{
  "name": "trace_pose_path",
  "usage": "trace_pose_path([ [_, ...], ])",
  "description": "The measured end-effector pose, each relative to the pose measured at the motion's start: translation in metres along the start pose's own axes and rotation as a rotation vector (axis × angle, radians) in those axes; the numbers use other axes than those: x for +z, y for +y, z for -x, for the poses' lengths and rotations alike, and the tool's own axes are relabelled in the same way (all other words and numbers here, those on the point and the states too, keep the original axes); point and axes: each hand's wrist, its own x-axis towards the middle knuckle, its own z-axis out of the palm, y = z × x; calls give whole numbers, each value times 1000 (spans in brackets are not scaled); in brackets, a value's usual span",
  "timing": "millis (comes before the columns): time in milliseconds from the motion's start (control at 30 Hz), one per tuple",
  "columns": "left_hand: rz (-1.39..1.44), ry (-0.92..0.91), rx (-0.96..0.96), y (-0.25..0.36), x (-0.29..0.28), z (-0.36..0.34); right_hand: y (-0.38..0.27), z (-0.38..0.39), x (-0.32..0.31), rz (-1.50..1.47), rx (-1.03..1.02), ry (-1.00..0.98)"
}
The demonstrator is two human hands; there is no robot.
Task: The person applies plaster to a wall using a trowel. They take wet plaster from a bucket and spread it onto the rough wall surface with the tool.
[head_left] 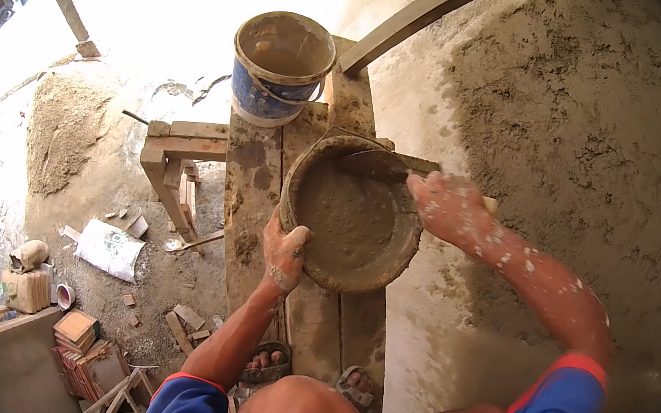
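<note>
A round, mud-caked basin (407, 256) of wet grey mortar (346, 217) rests on a plank platform. My left hand (284, 248) grips its left rim, thumb over the edge and fingers hidden outside. At the basin's right side, my right hand (447, 207) is closed round the handle of a trowel (375, 164); the light handle end sticks out behind my fist. The trowel's blade reaches across the far part of the basin, against the mortar. Grey splashes mark my right forearm.
A blue bucket (266, 94) with a wire handle stands beyond the basin on the planks (250, 203). Rough, partly plastered wall (577, 158) rises at right, crossed by a wooden beam (427, 20). Far below lie a sand heap (68, 129), a white sack (109, 249) and stacked tiles (90, 354).
</note>
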Motion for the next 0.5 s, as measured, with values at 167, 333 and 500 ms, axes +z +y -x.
trace_pose_path([
  [167, -7, -16, -48, -9, 3, 4, -38, -10, 40, 64, -205, -29],
  [333, -68, -18, -45, -8, -5, 11, -32, 28, -30, 31, -282, -261],
  [500, -46, 6, -98, 2, 3, 6, -16, 14, -61, 193, -91, -166],
])
